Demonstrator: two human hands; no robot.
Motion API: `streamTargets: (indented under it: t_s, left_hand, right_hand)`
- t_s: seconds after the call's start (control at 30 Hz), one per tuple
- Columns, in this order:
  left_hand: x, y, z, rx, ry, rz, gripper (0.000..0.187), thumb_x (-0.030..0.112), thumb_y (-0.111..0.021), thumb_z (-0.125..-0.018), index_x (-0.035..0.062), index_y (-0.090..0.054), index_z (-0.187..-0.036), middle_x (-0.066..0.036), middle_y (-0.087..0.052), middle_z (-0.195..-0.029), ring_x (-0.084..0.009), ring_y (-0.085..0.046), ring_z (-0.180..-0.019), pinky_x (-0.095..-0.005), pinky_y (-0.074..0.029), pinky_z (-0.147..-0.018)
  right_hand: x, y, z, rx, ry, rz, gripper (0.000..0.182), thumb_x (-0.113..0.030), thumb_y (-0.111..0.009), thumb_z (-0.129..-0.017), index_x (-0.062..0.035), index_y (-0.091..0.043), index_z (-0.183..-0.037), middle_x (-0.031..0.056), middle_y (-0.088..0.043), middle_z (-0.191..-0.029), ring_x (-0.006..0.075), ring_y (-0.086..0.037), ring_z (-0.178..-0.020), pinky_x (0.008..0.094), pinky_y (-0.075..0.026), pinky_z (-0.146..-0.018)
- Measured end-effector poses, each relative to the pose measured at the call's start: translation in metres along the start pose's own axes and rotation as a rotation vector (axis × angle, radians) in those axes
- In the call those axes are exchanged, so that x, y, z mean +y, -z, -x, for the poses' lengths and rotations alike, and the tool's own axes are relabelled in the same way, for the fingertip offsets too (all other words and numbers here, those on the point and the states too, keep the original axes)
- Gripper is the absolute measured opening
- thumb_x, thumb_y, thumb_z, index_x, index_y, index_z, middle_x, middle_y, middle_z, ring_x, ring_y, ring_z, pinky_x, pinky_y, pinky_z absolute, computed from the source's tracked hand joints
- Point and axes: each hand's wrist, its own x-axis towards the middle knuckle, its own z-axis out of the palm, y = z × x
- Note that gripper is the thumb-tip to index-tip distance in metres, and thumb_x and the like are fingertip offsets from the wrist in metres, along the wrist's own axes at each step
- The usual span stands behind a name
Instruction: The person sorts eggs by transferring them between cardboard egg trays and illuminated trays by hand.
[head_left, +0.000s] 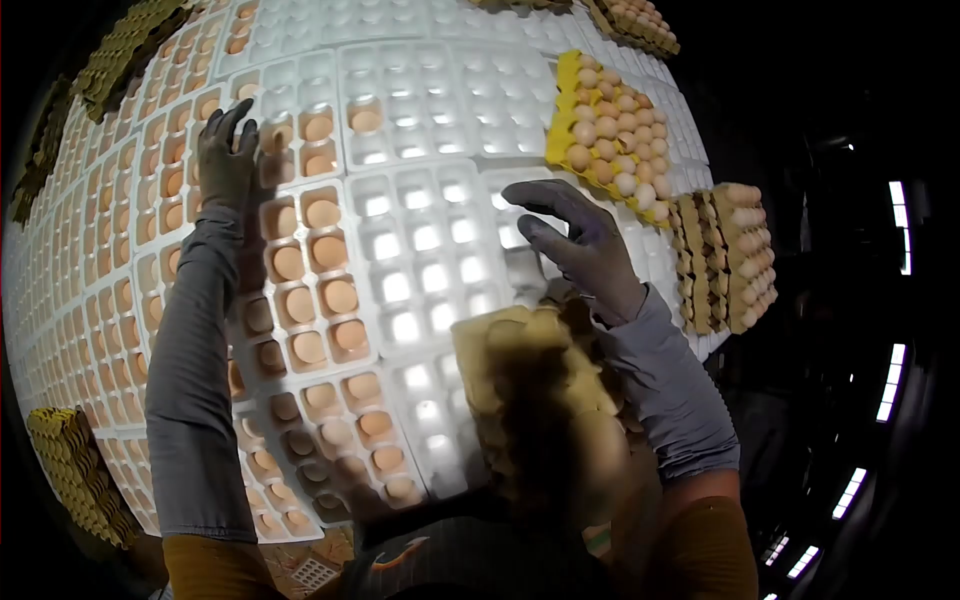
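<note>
My left hand point(228, 155), in a grey glove, is stretched out over the white egg trays at the upper left. Its fingers are apart and I see nothing in them. Close beside it, brown eggs point(318, 126) sit in the tray cells. My right hand point(592, 245), also gloved, hovers over a white tray point(478, 170), thumb and fingers curved apart with no egg between them. Below that hand, a pulp egg tray point(490, 345) lies close to my body, partly in dark shadow. A yellow tray point(565, 110) full of eggs stands just beyond the right hand.
Stacked pulp trays with eggs point(725, 255) stand at the right edge. More pulp tray stacks are at the lower left point(80, 475), upper left point(125, 55) and top right point(635, 22). White trays, many holding eggs, spread across the whole surface.
</note>
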Motion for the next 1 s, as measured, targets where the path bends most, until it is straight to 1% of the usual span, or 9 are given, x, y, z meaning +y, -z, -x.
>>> streamTargets:
  t_s: [0.1,0.2,0.3,0.37,0.4,0.57,0.8,0.87,1.0]
  left_hand:
    - [0.083,0.043,0.049,-0.123,-0.039,0.274,0.028,0.007,-0.063,-0.094,0.0043,-0.066,-0.122,-0.012,-0.068,-0.121,-0.0285,-0.057,-0.126,-0.0385,-0.044,-0.104]
    - [0.175,0.092,0.134,-0.349,0.036,0.291,0.03,-0.004,-0.061,-0.093,0.0011,-0.066,-0.122,-0.013,-0.066,-0.126,-0.0268,-0.053,-0.132,-0.0363,-0.041,-0.108]
    - [0.236,0.128,0.211,-0.45,0.09,0.214,0.03,-0.006,-0.065,-0.088,0.0027,-0.069,-0.117,-0.016,-0.066,-0.124,-0.0307,-0.057,-0.127,-0.0405,-0.043,-0.106]
    - [0.273,0.143,0.251,-0.486,0.217,0.208,0.029,-0.007,-0.065,-0.086,0.0007,-0.07,-0.114,-0.016,-0.066,-0.123,-0.0312,-0.059,-0.123,-0.0401,-0.045,-0.103]
    - [0.292,0.146,0.267,-0.472,0.249,0.219,0.029,-0.007,-0.067,-0.084,0.0018,-0.071,-0.111,-0.015,-0.067,-0.118,-0.032,-0.06,-0.121,-0.0415,-0.045,-0.104]
    - [0.395,0.137,0.295,-0.532,0.106,0.191,0.032,0.0,-0.075,-0.077,0.0071,-0.074,-0.109,-0.01,-0.071,-0.101,-0.0333,-0.062,-0.114,-0.049,-0.044,-0.107]
    - [0.452,0.107,0.304,-0.619,-0.051,0.172,0.036,0.008,-0.074,-0.078,0.0113,-0.072,-0.114,-0.009,-0.07,-0.11,-0.0346,-0.061,-0.115,-0.0505,-0.043,-0.107]
    - [0.463,0.102,0.304,-0.624,-0.067,0.151,0.029,0.006,-0.075,-0.078,0.0067,-0.072,-0.106,-0.012,-0.071,-0.105,-0.0369,-0.063,-0.112,-0.0498,-0.046,-0.102]
    - [0.469,0.099,0.309,-0.644,-0.041,0.126,0.029,0.007,-0.075,-0.078,0.0068,-0.072,-0.107,-0.012,-0.071,-0.106,-0.0371,-0.062,-0.113,-0.0502,-0.045,-0.103]
  right_hand:
    - [0.008,0.049,0.084,0.084,-0.148,-0.012,0.029,-0.01,-0.067,-0.091,-0.0039,-0.067,-0.12,0.0032,-0.065,-0.119,0.0134,-0.061,-0.107,0.0284,-0.049,-0.094]
    - [0.039,0.086,0.151,0.119,-0.132,0.117,0.027,-0.007,-0.067,-0.087,-0.0005,-0.069,-0.113,0.0068,-0.068,-0.111,0.0156,-0.063,-0.101,0.0303,-0.05,-0.091]
    - [0.067,0.116,0.199,0.057,-0.064,0.284,0.025,-0.007,-0.07,-0.084,-0.002,-0.07,-0.109,0.0081,-0.07,-0.105,0.0182,-0.064,-0.102,0.0321,-0.051,-0.09]
    - [0.08,0.134,0.22,0.048,0.21,0.606,0.027,-0.004,-0.072,-0.083,-0.0051,-0.07,-0.11,0.0067,-0.069,-0.107,0.0207,-0.065,-0.1,0.0324,-0.055,-0.085]
    - [0.081,0.138,0.228,0.128,0.059,0.308,0.023,-0.005,-0.073,-0.082,-0.0056,-0.071,-0.106,0.0079,-0.071,-0.102,0.0249,-0.066,-0.096,0.0346,-0.055,-0.083]
    - [0.11,0.171,0.266,0.135,0.185,0.374,0.022,-0.006,-0.075,-0.082,-0.0056,-0.072,-0.103,0.0083,-0.071,-0.099,0.0254,-0.066,-0.095,0.0356,-0.055,-0.082]
    - [0.134,0.187,0.295,0.104,0.237,0.386,0.022,-0.006,-0.076,-0.081,-0.0053,-0.073,-0.103,0.0079,-0.072,-0.099,0.025,-0.066,-0.094,0.0354,-0.055,-0.083]
    - [0.135,0.189,0.299,0.089,0.174,0.325,0.022,-0.005,-0.076,-0.082,-0.0055,-0.073,-0.103,0.0078,-0.071,-0.098,0.0242,-0.066,-0.093,0.0341,-0.055,-0.083]
    - [0.134,0.18,0.297,0.061,0.078,0.242,0.021,-0.005,-0.075,-0.081,-0.0057,-0.073,-0.102,0.0075,-0.07,-0.099,0.025,-0.066,-0.093,0.0346,-0.055,-0.082]
